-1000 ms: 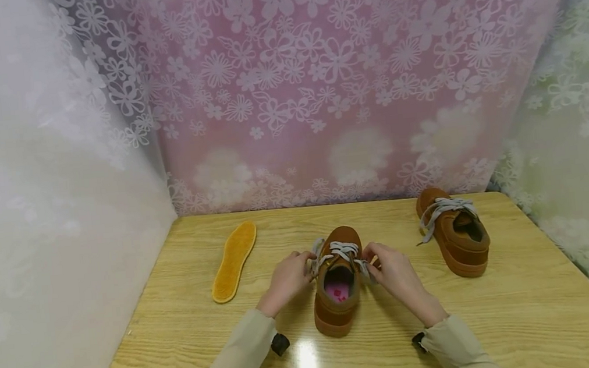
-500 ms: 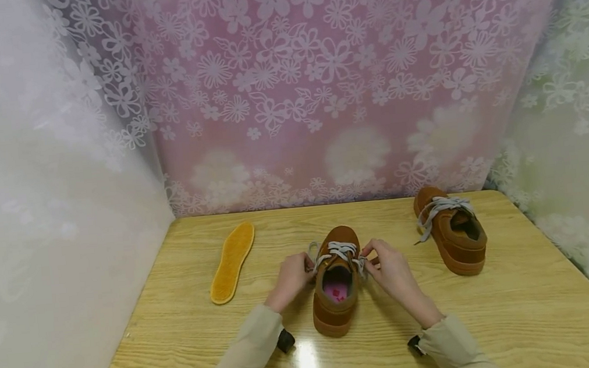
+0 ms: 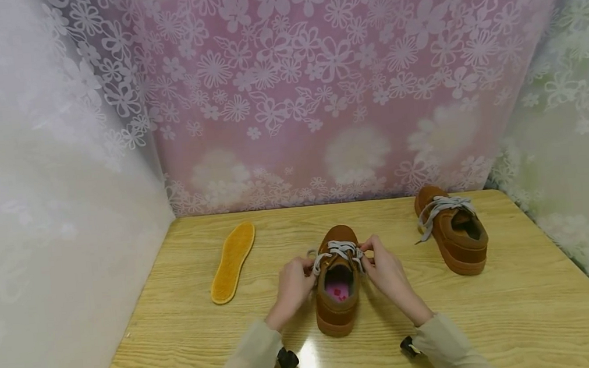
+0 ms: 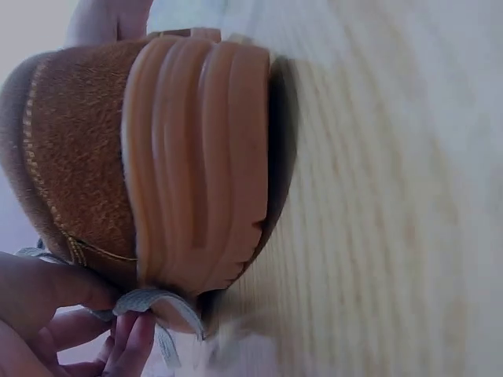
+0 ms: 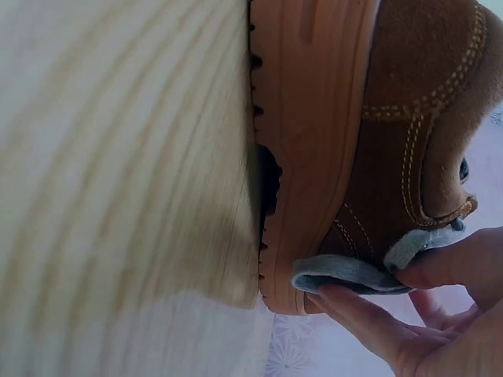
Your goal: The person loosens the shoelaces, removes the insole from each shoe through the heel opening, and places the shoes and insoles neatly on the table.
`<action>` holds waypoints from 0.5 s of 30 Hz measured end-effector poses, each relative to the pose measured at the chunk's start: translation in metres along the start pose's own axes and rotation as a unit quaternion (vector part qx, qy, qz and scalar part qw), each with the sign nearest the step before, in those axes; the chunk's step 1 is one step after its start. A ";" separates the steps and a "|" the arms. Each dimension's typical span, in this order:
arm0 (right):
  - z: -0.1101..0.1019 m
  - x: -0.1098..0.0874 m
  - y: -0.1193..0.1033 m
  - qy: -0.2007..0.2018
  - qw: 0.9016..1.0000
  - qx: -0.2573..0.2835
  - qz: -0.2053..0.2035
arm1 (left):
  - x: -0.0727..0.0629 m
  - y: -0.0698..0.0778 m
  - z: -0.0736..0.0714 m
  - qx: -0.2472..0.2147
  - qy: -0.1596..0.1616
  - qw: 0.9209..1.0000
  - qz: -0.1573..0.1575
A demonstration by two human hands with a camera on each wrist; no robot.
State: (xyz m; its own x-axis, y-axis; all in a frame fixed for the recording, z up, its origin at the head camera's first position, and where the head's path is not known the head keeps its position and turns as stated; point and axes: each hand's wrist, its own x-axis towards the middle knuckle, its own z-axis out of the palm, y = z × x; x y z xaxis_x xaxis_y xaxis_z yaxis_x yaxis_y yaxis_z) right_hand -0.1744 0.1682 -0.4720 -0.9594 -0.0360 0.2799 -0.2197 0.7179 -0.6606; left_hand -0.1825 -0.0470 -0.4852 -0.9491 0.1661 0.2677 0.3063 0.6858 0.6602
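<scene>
On your left, an orange insole (image 3: 233,263) lies on the wood-grain table (image 3: 182,346); a grey-laced brown shoe (image 3: 449,246) stands toward your far right. You face pink flowered cloth (image 3: 312,89), with paler cloth (image 3: 51,170) on either side.

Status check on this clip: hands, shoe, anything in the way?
Left hand and right hand each pinch grey lace. Brown shoe between them, sole down. Nothing seen in the way; orange-yellow insole and second shoe off to the sides.

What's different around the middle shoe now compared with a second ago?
The right hand has moved in closer to the middle shoe; the left hand has drawn slightly back toward the person. Both still pinch the grey laces. The yellow insole and other shoe stayed put.
</scene>
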 end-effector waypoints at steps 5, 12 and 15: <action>0.000 0.004 0.000 -0.006 1.000 0.004 0.003 | -0.007 0.005 -0.002 -0.026 0.019 0.999 0.002; 0.006 -0.004 -0.002 0.008 0.999 0.044 -0.013 | -0.013 0.015 0.002 -0.062 0.047 0.997 -0.026; 0.010 -0.013 -0.005 0.003 0.997 0.077 -0.007 | -0.018 0.017 0.008 -0.052 0.067 0.996 -0.017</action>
State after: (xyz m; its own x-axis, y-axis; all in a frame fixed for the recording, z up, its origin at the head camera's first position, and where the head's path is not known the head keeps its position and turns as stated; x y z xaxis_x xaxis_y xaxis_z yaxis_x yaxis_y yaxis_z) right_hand -0.1630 0.1583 -0.4797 -0.9548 -0.0407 0.2945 -0.2588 0.6014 -0.7559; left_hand -0.1605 -0.0326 -0.4839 -0.9428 0.0434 0.3306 0.2868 0.6111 0.7378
